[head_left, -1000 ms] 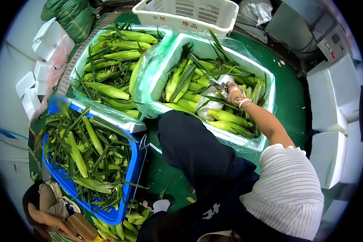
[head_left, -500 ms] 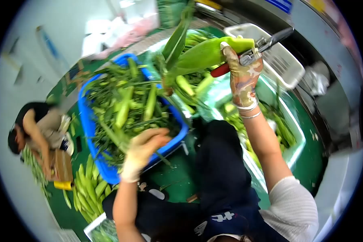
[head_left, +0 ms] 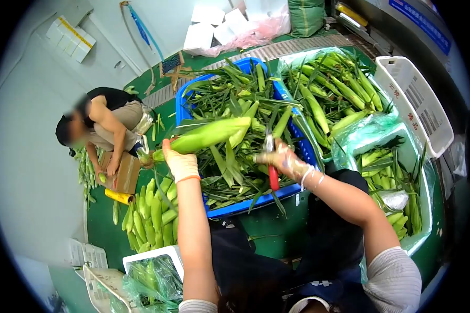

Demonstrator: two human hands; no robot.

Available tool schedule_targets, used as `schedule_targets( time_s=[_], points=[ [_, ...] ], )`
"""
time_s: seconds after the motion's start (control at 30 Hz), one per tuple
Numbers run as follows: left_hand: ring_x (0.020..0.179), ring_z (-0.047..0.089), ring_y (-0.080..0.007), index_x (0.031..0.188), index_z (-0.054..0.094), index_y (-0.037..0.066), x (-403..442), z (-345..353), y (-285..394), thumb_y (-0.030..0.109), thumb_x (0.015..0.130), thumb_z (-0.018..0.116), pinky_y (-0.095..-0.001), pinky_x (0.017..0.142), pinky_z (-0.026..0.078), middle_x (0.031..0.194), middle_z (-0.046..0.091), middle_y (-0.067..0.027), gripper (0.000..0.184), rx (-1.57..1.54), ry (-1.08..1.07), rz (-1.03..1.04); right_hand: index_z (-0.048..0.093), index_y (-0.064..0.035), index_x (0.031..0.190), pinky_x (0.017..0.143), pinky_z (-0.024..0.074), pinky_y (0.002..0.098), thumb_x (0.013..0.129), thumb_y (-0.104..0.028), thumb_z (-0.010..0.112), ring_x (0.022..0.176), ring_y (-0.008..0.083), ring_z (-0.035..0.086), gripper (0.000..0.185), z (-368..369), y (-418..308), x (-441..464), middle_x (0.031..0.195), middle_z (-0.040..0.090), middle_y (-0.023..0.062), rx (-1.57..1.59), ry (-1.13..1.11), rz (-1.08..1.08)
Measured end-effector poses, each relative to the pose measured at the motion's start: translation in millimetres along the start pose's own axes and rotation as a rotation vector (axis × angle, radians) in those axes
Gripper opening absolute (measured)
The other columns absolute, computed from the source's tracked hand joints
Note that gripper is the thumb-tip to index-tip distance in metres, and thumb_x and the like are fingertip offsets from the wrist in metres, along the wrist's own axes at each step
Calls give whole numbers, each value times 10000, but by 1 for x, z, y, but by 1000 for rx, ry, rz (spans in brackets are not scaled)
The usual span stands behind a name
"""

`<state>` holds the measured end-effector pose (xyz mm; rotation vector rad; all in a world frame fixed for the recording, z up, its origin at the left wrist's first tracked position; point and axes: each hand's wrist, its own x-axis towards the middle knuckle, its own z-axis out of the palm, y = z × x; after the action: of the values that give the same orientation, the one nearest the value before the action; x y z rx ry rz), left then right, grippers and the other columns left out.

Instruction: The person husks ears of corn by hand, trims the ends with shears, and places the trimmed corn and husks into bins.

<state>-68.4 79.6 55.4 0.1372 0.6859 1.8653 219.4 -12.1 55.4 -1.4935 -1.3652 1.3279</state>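
Observation:
My left hand [head_left: 180,163], in a pale glove, grips a green corn ear [head_left: 209,134] near its silk end, with the other end pointing right. My right hand [head_left: 287,160], in a patterned glove, is closed round pruning shears [head_left: 270,151] with red handles, to the right of the ear. Both hands are above a blue tub [head_left: 235,208] heaped with husk leaves and a few ears. A pile of trimmed corn [head_left: 151,216] lies on the floor to the left of the tub.
Two lined foam boxes of corn [head_left: 324,94] [head_left: 428,208] stand to the right, beside a white crate [head_left: 418,104]. At the left a person [head_left: 109,115] crouches by a cardboard box [head_left: 125,175]. A foam box [head_left: 177,255] with bagged corn stands at lower left.
The view has swung left. The corn ear has passed from my right hand to my left hand. My right hand, still holding the shears, has come down over the tub.

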Motion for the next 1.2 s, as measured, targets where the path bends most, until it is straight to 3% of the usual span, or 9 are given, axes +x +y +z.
schedule_targets(
  time_s=[0.07, 0.27, 0.47, 0.67, 0.7, 0.83, 0.97, 1.1, 1.2],
  points=[
    [888, 531, -257, 901, 532, 70, 9, -5, 17, 404, 915, 533, -452, 890, 438, 938, 565, -73, 334, -27, 82, 40, 415, 62, 1219, 870, 457, 369, 610, -411, 807, 987, 313, 579, 865, 19, 11, -8, 1084, 578, 229, -180, -130, 40],
    [945, 531, -270, 949, 533, 65, 3, -17, 13, 393, 911, 528, -459, 910, 419, 996, 577, -82, 331, 91, 104, 33, 445, 97, 1125, 838, 467, 390, 625, -344, 794, 907, 344, 573, 752, 59, 1, 5, 982, 580, 224, -99, -87, -237],
    [783, 555, -221, 896, 573, 8, -22, 4, 2, 326, 880, 594, -381, 765, 470, 881, 601, -92, 319, 302, 338, 222, 534, -79, 894, 533, 427, 254, 781, -267, 718, 629, 93, 517, 287, 53, -15, 15, 729, 546, 14, 821, -428, 218],
    [808, 585, -195, 1037, 600, -25, -44, 21, 18, 288, 874, 645, -337, 768, 491, 975, 629, -116, 356, 547, 254, 505, 590, -32, 748, 523, 505, 322, 759, -148, 680, 569, 181, 571, 148, 57, 6, 11, 627, 574, 56, 522, -509, 246],
    [791, 576, -196, 1005, 590, -4, -34, 15, 28, 297, 873, 646, -344, 752, 487, 932, 616, -101, 334, 442, 217, 413, 572, -25, 719, 513, 502, 346, 732, -183, 694, 553, 193, 579, 200, 61, 19, 11, 597, 567, 68, 49, -332, 113],
    [805, 542, -198, 969, 554, 58, 4, -14, 53, 303, 861, 657, -366, 741, 470, 870, 558, -56, 286, 235, 126, 243, 619, -30, 803, 527, 459, 314, 710, -307, 736, 529, 163, 541, 315, 48, 35, 1, 626, 589, 66, -76, -460, 180],
    [829, 555, -204, 1060, 570, 46, -3, -18, 34, 334, 821, 712, -369, 758, 473, 926, 579, -68, 401, 322, 47, 96, 495, 31, 1122, 735, 498, 336, 700, -453, 766, 830, 245, 604, 697, 31, 28, 14, 946, 623, 155, -121, -140, -66],
    [761, 573, -229, 934, 563, 25, -16, 5, 17, 415, 810, 714, -358, 751, 482, 833, 598, -92, 436, 261, -42, -58, 534, 9, 1027, 707, 477, 306, 713, -281, 766, 770, 171, 551, 485, 32, -20, 9, 865, 605, 88, -63, -389, -110],
    [736, 596, -252, 910, 536, 5, 1, -12, 46, 464, 823, 685, -373, 748, 509, 805, 593, -113, 490, 301, -76, 93, 554, -4, 977, 659, 474, 329, 700, -241, 755, 729, 182, 572, 417, 14, -4, 18, 813, 601, 79, -218, -156, -178]
  ],
)
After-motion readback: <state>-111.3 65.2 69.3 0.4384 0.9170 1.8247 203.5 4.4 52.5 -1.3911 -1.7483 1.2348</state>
